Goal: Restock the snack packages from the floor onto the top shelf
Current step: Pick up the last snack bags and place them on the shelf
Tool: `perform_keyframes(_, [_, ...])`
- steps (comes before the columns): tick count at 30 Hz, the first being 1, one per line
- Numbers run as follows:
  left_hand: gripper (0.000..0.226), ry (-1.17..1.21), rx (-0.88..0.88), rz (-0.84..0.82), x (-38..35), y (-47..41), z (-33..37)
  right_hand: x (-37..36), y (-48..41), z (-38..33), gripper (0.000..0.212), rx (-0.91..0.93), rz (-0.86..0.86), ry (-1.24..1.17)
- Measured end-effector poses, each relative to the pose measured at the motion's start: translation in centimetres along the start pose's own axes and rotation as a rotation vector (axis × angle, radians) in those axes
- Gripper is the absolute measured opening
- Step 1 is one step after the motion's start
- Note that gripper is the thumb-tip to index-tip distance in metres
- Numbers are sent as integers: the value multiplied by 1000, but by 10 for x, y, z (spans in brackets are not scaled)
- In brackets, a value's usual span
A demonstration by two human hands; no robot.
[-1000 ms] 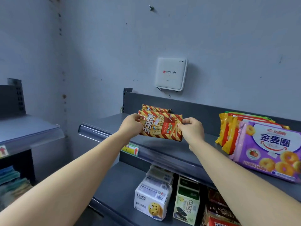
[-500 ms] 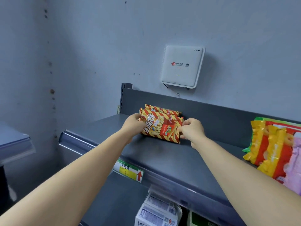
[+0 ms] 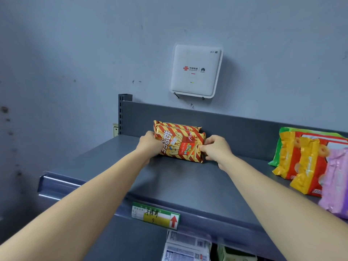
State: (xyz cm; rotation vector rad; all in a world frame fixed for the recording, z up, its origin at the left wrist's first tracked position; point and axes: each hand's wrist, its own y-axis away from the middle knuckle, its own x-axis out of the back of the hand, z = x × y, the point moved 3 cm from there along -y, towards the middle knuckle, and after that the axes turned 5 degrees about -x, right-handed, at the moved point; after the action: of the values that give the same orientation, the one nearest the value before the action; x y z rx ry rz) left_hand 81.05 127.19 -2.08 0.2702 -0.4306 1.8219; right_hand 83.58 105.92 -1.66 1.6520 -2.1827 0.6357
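Note:
Red-and-gold striped snack packages (image 3: 180,142), stacked together, rest on the dark grey top shelf (image 3: 188,183) close to its back panel. My left hand (image 3: 150,144) grips the stack's left end. My right hand (image 3: 214,149) pinches its right end with curled fingers. How many packs make up the stack is unclear; at least two edges show.
Orange-yellow ring-snack bags (image 3: 301,162) and a purple bag (image 3: 335,183) lie on the shelf's right side. A white router box (image 3: 195,70) hangs on the wall above. A price tag (image 3: 156,215) sits on the shelf's front rail. Boxed goods (image 3: 186,247) stand on the shelf below.
Both hands have carried the striped packages further back onto the top shelf and lowered them onto it. My view has moved closer and up, and the lower shelves have slid out of frame.

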Motion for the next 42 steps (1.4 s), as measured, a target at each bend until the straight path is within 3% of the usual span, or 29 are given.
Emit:
perform_keyframes(7, [61,-227,-283,165,5,16,36,26,35,-2,27,37,99,101])
perform_keyframes(13, [38,-366,-577,-67,-39,49,77,70,78,0,23,133,213,321])
perform_keyframes(20, [37,-455,-794,-288,-115,124,122,166,143,34,16,197,388,627])
perform_keyframes(35, [25,-460,-1172,-647,-310,426,213,460,417,210,27,-432,584,882])
perform_keyframes(42, [28,-409,-1339,-857,-393,590,226,556,582,295,27,-729,674,839])
